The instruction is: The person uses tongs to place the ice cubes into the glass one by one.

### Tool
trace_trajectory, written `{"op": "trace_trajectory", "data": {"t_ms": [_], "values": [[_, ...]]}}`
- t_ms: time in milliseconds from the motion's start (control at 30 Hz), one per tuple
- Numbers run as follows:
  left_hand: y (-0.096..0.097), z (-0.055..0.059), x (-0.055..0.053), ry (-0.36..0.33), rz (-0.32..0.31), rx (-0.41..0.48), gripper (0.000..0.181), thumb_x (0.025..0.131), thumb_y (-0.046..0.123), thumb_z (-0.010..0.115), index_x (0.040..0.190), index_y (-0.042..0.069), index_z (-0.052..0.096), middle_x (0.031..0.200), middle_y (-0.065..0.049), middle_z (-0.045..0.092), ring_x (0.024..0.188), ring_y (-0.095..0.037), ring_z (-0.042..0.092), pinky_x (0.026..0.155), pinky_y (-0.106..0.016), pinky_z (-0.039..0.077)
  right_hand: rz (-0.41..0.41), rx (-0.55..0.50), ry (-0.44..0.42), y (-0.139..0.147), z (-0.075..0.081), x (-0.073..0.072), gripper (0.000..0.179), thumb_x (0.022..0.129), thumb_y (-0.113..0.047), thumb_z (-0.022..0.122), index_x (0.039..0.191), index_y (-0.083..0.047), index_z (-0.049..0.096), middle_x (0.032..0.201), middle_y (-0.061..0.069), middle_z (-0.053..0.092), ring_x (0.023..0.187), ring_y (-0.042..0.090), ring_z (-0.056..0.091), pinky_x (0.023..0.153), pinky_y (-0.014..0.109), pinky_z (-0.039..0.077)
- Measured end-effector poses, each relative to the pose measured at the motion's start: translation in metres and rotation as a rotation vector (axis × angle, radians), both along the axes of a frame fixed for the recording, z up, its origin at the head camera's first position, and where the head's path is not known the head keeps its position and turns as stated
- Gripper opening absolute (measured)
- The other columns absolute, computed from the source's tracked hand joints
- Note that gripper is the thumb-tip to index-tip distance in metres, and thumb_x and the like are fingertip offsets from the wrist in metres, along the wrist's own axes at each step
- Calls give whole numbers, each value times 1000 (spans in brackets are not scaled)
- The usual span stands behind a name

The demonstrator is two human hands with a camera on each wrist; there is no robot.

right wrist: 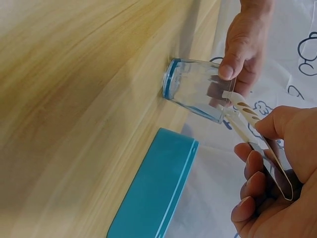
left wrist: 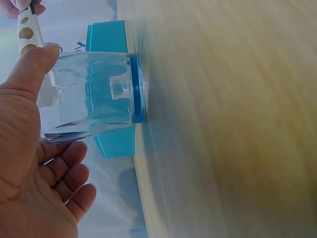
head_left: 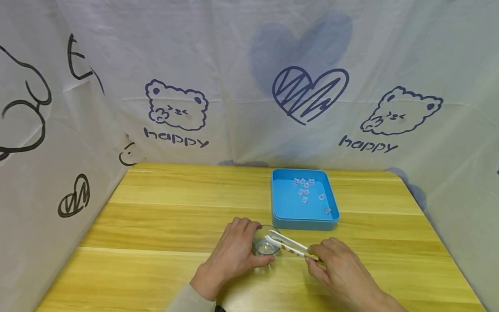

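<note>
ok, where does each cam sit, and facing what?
Head: on the head, facing forward and down at left hand, right hand, glass, tongs, blue box; sleeve shows.
Left wrist: on that wrist, facing the glass; left hand, part of right hand show.
Right wrist: on that wrist, facing tongs and glass; both hands show.
Both wrist views share glass, tongs, blue box.

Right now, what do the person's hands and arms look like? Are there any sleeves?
Both hands, the left hand and the right hand, are bare. A pale grey sleeve ends near the left wrist, with a small black bit beside it, too cut off to name. No sleeve shows by the right hand.
</note>
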State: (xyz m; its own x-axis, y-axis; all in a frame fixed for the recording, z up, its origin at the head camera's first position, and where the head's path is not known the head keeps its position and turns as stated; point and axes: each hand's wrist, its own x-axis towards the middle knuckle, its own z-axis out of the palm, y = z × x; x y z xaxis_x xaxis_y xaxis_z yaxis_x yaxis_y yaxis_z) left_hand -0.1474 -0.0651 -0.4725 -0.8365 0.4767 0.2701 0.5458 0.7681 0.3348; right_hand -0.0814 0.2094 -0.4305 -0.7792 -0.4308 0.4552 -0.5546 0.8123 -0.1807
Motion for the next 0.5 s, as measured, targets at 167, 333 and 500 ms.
{"op": "trace_trajectory", "data": {"t_ms": [167,333,500], "values": [[-1,1,1,1,-4,-5,80,77,65,86,130,9,66,114,-2,67,102,-18,54,90,-37,49,10,-14,19,0,-1,0,16,82,-16,85,95,-16,76,80,-18,55,76,-3,42,61,18,42],[0,1,1,-39,0,29,79,76,62,88,130,9,66,115,-2,67,103,-18,55,91,-37,49,12,-25,17,0,-2,0,16,82,-16,85,96,-17,76,80,-18,55,76,-3,43,61,18,41],[0,0,1,-75,6,64,77,76,60,89,130,9,66,115,-2,66,103,-17,54,93,-38,49,14,-32,10,0,-2,-1,17,83,-15,86,96,-17,76,81,-19,56,76,-4,43,61,18,42]]}}
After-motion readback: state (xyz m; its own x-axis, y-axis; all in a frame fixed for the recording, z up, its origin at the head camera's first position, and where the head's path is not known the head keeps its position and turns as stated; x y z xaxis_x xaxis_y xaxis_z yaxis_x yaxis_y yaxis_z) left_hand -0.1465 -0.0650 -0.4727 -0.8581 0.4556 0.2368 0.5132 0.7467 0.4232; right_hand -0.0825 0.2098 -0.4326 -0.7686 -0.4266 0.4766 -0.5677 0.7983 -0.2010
